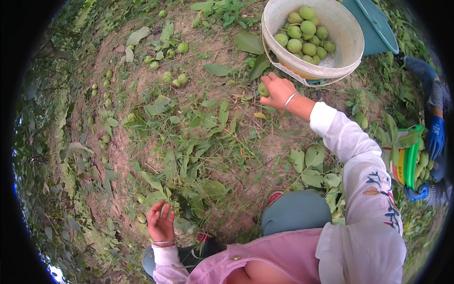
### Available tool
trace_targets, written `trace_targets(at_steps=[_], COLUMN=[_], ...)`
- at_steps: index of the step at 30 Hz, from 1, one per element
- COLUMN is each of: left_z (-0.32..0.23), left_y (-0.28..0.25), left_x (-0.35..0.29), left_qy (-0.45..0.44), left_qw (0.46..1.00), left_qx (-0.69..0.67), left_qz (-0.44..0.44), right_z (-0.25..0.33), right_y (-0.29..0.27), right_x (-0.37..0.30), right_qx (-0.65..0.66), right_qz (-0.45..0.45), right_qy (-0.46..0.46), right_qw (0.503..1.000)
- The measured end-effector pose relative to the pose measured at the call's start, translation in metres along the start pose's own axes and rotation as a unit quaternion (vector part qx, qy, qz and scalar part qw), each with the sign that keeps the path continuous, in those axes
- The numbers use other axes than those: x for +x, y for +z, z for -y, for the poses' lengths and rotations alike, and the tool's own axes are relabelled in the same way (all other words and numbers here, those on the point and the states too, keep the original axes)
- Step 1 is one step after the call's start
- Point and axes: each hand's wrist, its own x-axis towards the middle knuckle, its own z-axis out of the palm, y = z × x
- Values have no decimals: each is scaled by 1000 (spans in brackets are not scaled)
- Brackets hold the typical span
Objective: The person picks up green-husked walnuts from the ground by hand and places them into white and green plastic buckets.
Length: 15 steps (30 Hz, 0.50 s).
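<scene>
My right hand (pixel 277 91) is closed around a green walnut (pixel 263 89), just below and left of a white bucket (pixel 272 28). Inside that bucket lies a heap of green walnuts (pixel 307 35), and its wire handle hangs down over the front side. Low in the view, my left hand (pixel 161 225) is held above the leafy ground with its fingers apart and nothing in them. Beyond it, several loose green walnuts (pixel 183 47) are scattered on the soil.
A teal bucket (pixel 376 28) stands behind the white one. At the right edge, a co-worker's blue-gloved hands (pixel 435 137) are beside a green-rimmed bucket (pixel 409 156) of green walnuts. Broad leaves (pixel 248 42), grass and twigs cover much of the brown soil.
</scene>
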Motion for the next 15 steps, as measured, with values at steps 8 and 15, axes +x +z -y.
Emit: trace_targets(at_steps=[8, 15], left_z=[-5, -13], left_y=[10, -24], left_x=[29, 28], left_qy=[-15, -15], left_qw=[997, 991], left_qx=[-19, -75], left_qz=[80, 107], right_z=[-78, -203], right_y=[-164, -126], right_x=[1, -24], right_qx=[-63, 266], right_qz=[-313, -239], right_qy=[-50, 463], right_qw=[946, 811])
